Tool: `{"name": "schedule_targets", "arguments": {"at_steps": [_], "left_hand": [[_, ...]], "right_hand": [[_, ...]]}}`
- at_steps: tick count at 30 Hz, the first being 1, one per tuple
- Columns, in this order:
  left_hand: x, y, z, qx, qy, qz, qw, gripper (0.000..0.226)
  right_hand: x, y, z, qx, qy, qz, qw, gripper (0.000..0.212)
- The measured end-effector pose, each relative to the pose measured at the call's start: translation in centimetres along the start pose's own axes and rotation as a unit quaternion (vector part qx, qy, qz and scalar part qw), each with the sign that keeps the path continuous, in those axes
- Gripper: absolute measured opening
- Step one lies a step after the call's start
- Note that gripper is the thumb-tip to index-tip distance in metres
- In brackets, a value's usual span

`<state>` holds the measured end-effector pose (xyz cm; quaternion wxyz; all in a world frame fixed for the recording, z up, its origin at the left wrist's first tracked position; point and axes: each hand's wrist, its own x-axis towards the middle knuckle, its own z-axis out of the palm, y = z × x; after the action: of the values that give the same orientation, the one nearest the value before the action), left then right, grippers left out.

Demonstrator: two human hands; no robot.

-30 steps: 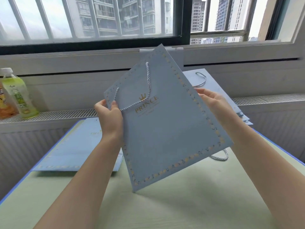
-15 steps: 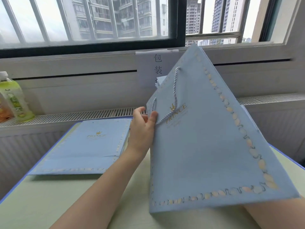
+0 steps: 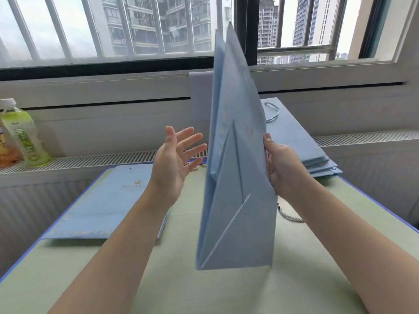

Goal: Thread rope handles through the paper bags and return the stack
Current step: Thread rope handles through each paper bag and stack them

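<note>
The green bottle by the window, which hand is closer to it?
Left. The left hand is open in the air, on the green bottle's side. The right hand holds the paper bag, farther away.

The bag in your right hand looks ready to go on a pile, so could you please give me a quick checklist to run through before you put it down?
1. Grip: right hand holds the bag by its edge, upright above the table. Ok.
2. Left hand free: open, off the bag. Ok.
3. Handles threaded on this bag: only its folded back shows. Cannot tell.
4. Finished pile in reach: at back right, a rope handle showing on top. Ok.
5. Unthreaded pile kept apart: flat at left. Ok.
6. Loose rope on the table under the right wrist, possibly in the way. Not ok.
</note>
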<state>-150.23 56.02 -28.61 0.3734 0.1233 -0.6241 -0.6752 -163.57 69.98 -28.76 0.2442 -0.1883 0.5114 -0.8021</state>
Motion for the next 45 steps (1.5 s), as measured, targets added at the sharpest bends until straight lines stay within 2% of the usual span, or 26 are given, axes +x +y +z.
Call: {"name": "schedule_targets", "arguments": {"at_steps": [3,7,9,11,14,16,19,22,24,27,30,32,35,40,43,45], "left_hand": [[0.4,1.1,-1.7,-0.101,0.011,-0.049,0.994,0.058],[0.9,0.9,-3.0,-0.117,0.019,-0.074,0.990,0.076],[1.3,0.3,-3.7,-0.053,0.043,-0.122,0.990,0.069],[1.6,-0.6,-4.0,0.070,0.093,-0.161,0.980,0.048],[2.2,-2.7,-4.2,0.242,0.133,-0.112,0.955,0.031],[2.3,-3.4,-4.1,0.302,0.150,-0.088,0.937,0.032],[2.2,-3.5,-4.1,0.344,0.172,-0.076,0.920,0.044],[2.3,-3.8,-4.4,0.347,0.159,-0.079,0.921,0.017],[2.3,-4.0,-4.5,0.350,0.159,-0.078,0.920,0.007],[2.2,-3.8,-4.4,0.391,0.168,-0.079,0.901,0.011],[2.0,-3.8,-4.2,0.429,0.171,-0.077,0.884,0.032],[2.0,-3.8,-4.2,0.447,0.168,-0.076,0.875,0.038],[2.1,-4.0,-4.2,0.462,0.157,-0.083,0.869,0.035],[2.1,-4.5,-4.2,0.505,0.125,-0.101,0.848,0.036],[2.2,-4.8,-4.3,0.519,0.120,-0.094,0.841,0.038],[2.2,-4.8,-4.3,0.522,0.119,-0.094,0.839,0.036]], "right_hand": [[0.7,-0.4,-0.5,-0.110,0.015,-0.019,0.994,0.032],[0.6,-0.3,-0.9,-0.231,0.000,-0.057,0.971,0.030],[0.6,-0.5,-1.1,-0.299,-0.002,-0.072,0.951,0.024],[0.5,-0.8,-1.4,-0.347,-0.010,-0.066,0.935,0.022],[0.5,-0.9,-1.4,-0.413,-0.044,-0.049,0.908,0.030],[0.5,-0.6,-1.2,-0.497,-0.052,-0.062,0.864,0.038],[0.7,-0.4,-1.5,-0.634,-0.062,-0.082,0.766,0.037],[0.4,-0.1,-2.0,-0.727,-0.099,-0.026,0.679,0.021],[-0.1,-0.1,-1.9,-0.767,-0.127,0.007,0.629,0.018],[-0.6,-0.2,-2.0,-0.794,-0.152,0.047,0.587,0.024],[-1.1,-0.9,-2.3,-0.816,-0.172,0.094,0.544,0.030],[-1.4,-1.2,-2.4,-0.833,-0.190,0.119,0.506,0.027],[-1.1,-1.1,-2.4,-0.818,-0.206,0.136,0.519,0.021],[-0.8,-0.3,-2.1,-0.812,-0.218,0.098,0.533,0.010],[-0.8,-0.7,-1.7,-0.815,-0.184,0.043,0.548,0.026],[-0.7,-1.1,-1.6,-0.800,-0.151,0.005,0.580,0.025]]}}
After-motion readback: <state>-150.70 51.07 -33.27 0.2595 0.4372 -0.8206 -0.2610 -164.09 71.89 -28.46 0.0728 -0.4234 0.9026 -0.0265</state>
